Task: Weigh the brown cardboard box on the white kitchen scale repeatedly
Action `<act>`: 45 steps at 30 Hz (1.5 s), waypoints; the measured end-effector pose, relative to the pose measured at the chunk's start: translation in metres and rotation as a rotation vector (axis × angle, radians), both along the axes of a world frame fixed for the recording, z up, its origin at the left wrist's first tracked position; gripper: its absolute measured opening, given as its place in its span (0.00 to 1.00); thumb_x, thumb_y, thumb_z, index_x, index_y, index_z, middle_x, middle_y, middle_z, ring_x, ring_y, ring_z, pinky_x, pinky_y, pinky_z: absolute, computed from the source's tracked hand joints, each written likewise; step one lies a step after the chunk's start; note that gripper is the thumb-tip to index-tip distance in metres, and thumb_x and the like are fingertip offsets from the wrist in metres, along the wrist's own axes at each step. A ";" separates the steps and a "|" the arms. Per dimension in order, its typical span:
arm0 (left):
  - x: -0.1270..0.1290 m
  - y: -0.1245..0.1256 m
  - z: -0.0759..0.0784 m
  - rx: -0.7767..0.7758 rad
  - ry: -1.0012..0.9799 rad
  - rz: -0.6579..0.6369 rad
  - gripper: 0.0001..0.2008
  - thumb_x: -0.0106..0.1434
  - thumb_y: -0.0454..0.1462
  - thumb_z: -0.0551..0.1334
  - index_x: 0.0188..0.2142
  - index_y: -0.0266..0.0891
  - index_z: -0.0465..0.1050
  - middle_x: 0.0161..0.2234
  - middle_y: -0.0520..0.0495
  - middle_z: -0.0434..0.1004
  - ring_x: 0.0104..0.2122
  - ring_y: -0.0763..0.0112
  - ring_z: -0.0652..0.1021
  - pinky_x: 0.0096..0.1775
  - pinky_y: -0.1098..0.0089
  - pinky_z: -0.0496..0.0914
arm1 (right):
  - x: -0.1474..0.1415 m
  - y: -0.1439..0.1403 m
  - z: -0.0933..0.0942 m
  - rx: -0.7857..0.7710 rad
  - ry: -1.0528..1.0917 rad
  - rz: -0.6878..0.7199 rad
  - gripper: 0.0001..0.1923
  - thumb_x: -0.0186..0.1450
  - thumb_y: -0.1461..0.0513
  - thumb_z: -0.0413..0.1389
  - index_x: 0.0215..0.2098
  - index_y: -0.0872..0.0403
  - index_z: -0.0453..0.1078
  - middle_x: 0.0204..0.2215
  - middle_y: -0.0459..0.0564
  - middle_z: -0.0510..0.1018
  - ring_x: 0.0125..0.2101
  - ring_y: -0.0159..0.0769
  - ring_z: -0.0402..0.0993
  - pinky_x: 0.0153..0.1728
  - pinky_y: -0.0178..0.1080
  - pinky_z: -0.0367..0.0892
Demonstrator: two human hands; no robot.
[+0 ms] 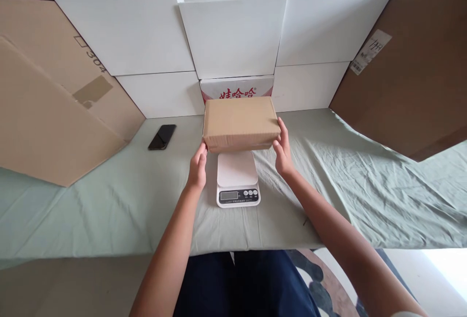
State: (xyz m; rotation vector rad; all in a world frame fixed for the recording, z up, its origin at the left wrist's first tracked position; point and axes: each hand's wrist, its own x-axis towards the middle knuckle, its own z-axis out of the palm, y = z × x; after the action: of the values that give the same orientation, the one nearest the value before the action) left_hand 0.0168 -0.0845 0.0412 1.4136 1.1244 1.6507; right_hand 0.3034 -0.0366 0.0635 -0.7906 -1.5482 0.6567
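both hands [197, 167] [282, 150] at cardboard box [240, 121] end edges

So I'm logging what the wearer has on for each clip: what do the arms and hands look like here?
Both forearms are bare up to the picture's lower edge: no sleeves in view. The left hand and right hand wear no gloves, and no rings, watch or bracelet show. Below, between the arms, are dark blue trousers.

One brown cardboard box [240, 122]; one white digital scale [238, 179]; one black phone [162, 136]; one red-lettered carton [237, 88]; two large brown cartons, left [44, 113] and right [412, 79]; two hands, left [197, 167] and right [283, 150].
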 end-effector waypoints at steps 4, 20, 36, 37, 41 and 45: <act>0.006 -0.069 -0.017 0.000 0.031 -0.001 0.43 0.68 0.65 0.56 0.70 0.39 0.68 0.71 0.37 0.67 0.75 0.44 0.59 0.74 0.51 0.56 | 0.020 -0.063 -0.022 0.028 -0.121 -0.032 0.40 0.73 0.39 0.48 0.78 0.35 0.43 0.75 0.50 0.54 0.74 0.56 0.55 0.70 0.62 0.64; 0.017 -0.102 -0.024 -0.080 -0.038 0.063 0.42 0.68 0.65 0.55 0.73 0.45 0.64 0.75 0.40 0.60 0.76 0.48 0.56 0.74 0.53 0.54 | 0.010 -0.077 -0.041 0.026 -0.154 -0.013 0.38 0.75 0.41 0.46 0.78 0.35 0.41 0.69 0.55 0.59 0.70 0.55 0.60 0.68 0.63 0.66; 0.017 -0.101 -0.024 -0.087 -0.030 0.068 0.43 0.67 0.65 0.56 0.73 0.45 0.64 0.74 0.39 0.61 0.76 0.47 0.57 0.74 0.53 0.54 | 0.008 -0.075 -0.037 0.019 -0.140 -0.022 0.38 0.74 0.41 0.47 0.78 0.34 0.43 0.69 0.54 0.61 0.70 0.55 0.62 0.66 0.62 0.68; 0.016 -0.101 -0.023 -0.071 -0.026 0.073 0.44 0.68 0.65 0.56 0.73 0.45 0.62 0.75 0.40 0.59 0.76 0.48 0.56 0.74 0.53 0.54 | 0.009 -0.075 -0.036 0.027 -0.128 -0.033 0.38 0.74 0.41 0.48 0.78 0.34 0.44 0.69 0.54 0.61 0.69 0.55 0.62 0.66 0.63 0.68; 0.014 -0.102 -0.018 0.033 -0.061 0.152 0.41 0.70 0.63 0.53 0.75 0.48 0.59 0.77 0.46 0.53 0.77 0.54 0.53 0.75 0.57 0.52 | 0.016 -0.077 -0.031 0.000 -0.021 -0.136 0.37 0.73 0.40 0.47 0.77 0.31 0.43 0.67 0.54 0.64 0.66 0.55 0.68 0.62 0.64 0.71; 0.013 -0.104 -0.016 0.036 -0.094 0.168 0.39 0.71 0.63 0.53 0.74 0.50 0.60 0.77 0.47 0.54 0.77 0.54 0.53 0.74 0.58 0.53 | 0.021 -0.077 -0.027 -0.045 0.052 -0.161 0.37 0.72 0.41 0.48 0.76 0.30 0.46 0.66 0.54 0.66 0.65 0.55 0.70 0.61 0.64 0.72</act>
State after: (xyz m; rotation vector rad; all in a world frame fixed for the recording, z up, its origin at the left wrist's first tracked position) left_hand 0.0300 -0.1885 0.0253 1.2782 1.1921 1.8431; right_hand 0.3241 -0.1139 0.0363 -0.9145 -1.4103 0.5912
